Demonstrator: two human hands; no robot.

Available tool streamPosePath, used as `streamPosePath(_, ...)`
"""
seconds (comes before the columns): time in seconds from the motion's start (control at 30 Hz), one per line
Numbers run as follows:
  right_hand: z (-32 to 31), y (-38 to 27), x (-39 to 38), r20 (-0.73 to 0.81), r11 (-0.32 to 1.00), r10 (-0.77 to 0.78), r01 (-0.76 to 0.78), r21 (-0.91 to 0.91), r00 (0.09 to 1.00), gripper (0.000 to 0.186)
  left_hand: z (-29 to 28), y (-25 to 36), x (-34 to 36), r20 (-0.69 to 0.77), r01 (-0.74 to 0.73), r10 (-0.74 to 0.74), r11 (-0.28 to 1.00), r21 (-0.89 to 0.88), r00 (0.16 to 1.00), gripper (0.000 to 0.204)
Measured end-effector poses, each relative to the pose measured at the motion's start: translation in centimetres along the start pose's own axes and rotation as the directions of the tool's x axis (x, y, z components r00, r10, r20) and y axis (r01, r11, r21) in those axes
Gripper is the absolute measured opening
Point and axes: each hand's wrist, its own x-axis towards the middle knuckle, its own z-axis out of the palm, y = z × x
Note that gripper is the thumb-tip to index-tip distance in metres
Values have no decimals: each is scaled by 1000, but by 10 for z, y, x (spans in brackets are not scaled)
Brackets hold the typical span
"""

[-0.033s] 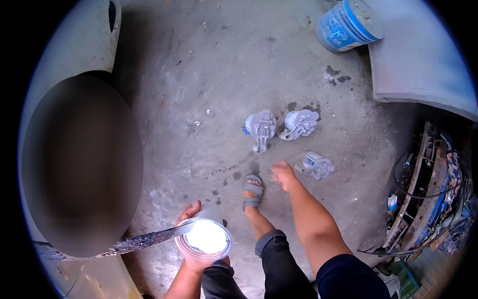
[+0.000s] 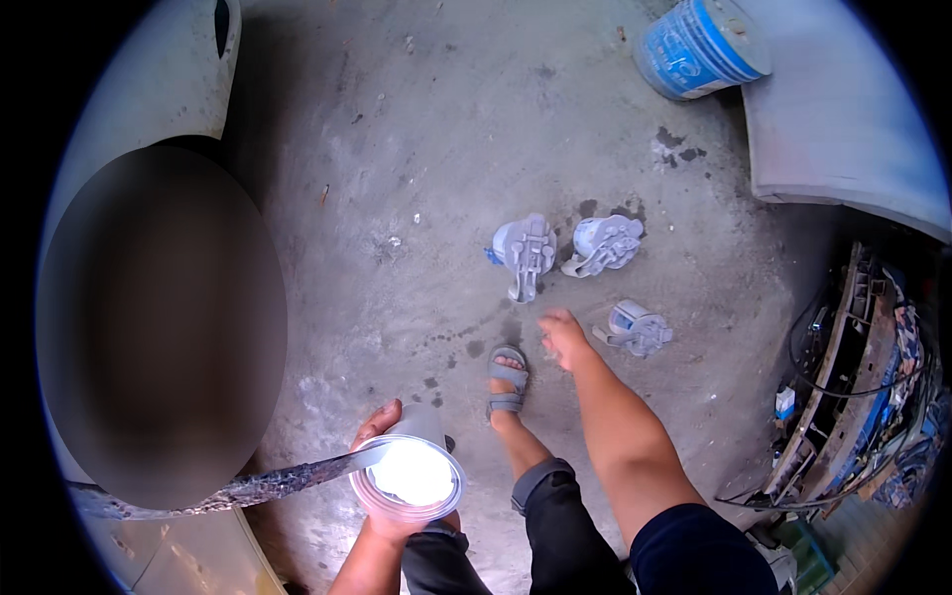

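My left hand point(image 2: 378, 424) is wrapped round a clear plastic cup point(image 2: 424, 421) holding bright white, glaring contents. A long flat strip, crusted along its length point(image 2: 268, 488), has its bare end at the cup's rim. Out ahead over the floor, my right hand point(image 2: 562, 338) hangs with loosely bent fingers apart and nothing visible in them. Nearest to it is a small pale container topped with a grey lumpy piece point(image 2: 645, 333). Two similar grey-topped containers stand farther off, one on the left point(image 2: 531, 256) and one on the right point(image 2: 607, 243).
A blue and white bucket point(image 2: 694, 55) stands at the far right beside a large pale panel point(image 2: 843, 119). Long worn parts, cables and cloth are heaped point(image 2: 843, 377) at the right. Another pale panel point(image 2: 149, 89) curves along the left, where a dark blur hides much. My sandalled foot point(image 2: 507, 380) is on the concrete.
The view has shifted slightly, so the floor things sit a little farther right. My right hand has risen slightly toward the containers. My left hand keeps its hold on the cup.
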Motion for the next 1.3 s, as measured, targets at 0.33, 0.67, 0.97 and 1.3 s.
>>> streamPosePath(0.33,39,-52,28,108,1000,8,-7,-7,994,66,-22,-19,-18,-92,195,-184,971,139,979,85)
streamPosePath(0.67,-105,7,-238,-36,794,-419,348,-498,907,49,-84,102,-40,-199,-53,62,997,51,978,98)
streamPosePath(0.97,-176,17,-515,-78,505,-36,-49,-861,996,69,-124,196,-97,-105,-412,402,906,-99,910,101)
streamPosePath(1.3,-184,50,-610,-208,529,-296,-21,-849,932,72,-161,236,-150,52,-407,415,906,-111,908,93)
